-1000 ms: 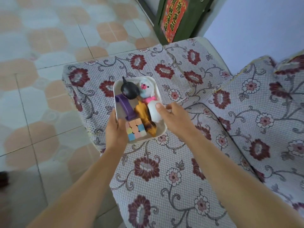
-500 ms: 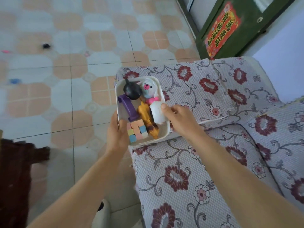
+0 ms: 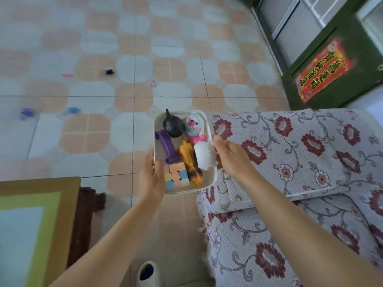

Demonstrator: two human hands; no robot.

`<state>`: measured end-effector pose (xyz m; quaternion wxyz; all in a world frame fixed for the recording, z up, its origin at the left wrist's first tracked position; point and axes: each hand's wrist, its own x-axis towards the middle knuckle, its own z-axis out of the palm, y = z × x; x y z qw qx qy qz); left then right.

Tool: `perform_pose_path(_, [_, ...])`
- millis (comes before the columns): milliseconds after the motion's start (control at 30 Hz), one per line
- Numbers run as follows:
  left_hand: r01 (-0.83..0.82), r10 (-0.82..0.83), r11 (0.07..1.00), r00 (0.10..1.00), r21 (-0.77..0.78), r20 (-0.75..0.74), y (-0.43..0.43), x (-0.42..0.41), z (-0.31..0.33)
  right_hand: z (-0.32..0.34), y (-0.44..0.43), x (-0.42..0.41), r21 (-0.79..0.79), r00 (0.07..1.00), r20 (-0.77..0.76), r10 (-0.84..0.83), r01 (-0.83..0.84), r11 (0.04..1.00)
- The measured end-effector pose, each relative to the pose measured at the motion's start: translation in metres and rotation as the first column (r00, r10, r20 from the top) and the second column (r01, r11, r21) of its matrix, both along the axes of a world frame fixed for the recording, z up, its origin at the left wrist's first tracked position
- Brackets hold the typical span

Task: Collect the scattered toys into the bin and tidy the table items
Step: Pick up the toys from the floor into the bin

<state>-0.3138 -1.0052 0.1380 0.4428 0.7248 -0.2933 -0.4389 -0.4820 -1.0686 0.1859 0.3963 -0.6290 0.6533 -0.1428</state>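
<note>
Both bare forearms reach forward and a little inward, and the two hands carry one white bin (image 3: 211,179) between them, out over the tiled floor (image 3: 145,59) just beside the arm of the flowered sofa (image 3: 290,154). The left hand (image 3: 151,179) is closed on the bin's near left rim, thumb hooked over the edge and resting against the cube. The right hand (image 3: 232,158) presses on the right wall, thumb lying along the rim by the white toy; its fingers are hidden behind the bin, so the grip underneath cannot be made out.

In the bin there are six toys: one black round toy (image 3: 173,126) with a pointed top, one white plush bear (image 3: 193,125) with a pink snout, one purple block (image 3: 165,145), one orange animal figure (image 3: 189,162), one white rounded toy (image 3: 204,155) and one pastel puzzle cube (image 3: 176,177).

On the floor farther off lie five small bits: one pink (image 3: 66,75), one black (image 3: 109,71), one pinkish (image 3: 153,83) and two blue (image 3: 27,112) (image 3: 72,110), too blurred to name. One table corner (image 3: 41,204) shows at lower left, and one slipper (image 3: 147,273) sits below the arms.
</note>
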Motion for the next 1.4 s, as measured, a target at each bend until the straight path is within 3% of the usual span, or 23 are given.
perform_pose_path(367, [-0.111,0.112,0.994,0.993,-0.018,0.025,-0.072,0.102,0.017,0.002,-0.1,0.104,0.053,0.997,0.059,0.053,-0.056,0.997])
perform_pose_path(867, [-0.328,0.328,0.945,0.945,-0.008,0.009,-0.28,0.197,-0.008,-0.008,-0.347,0.215,0.062,0.986,0.077,0.146,-0.151,0.987])
perform_pose_path(1400, [-0.291,0.291,0.957,0.957,0.013,0.003,-0.509,0.38,-0.074,-0.102,-0.592,0.359,0.104,0.996,0.07,0.046,-0.053,0.993])
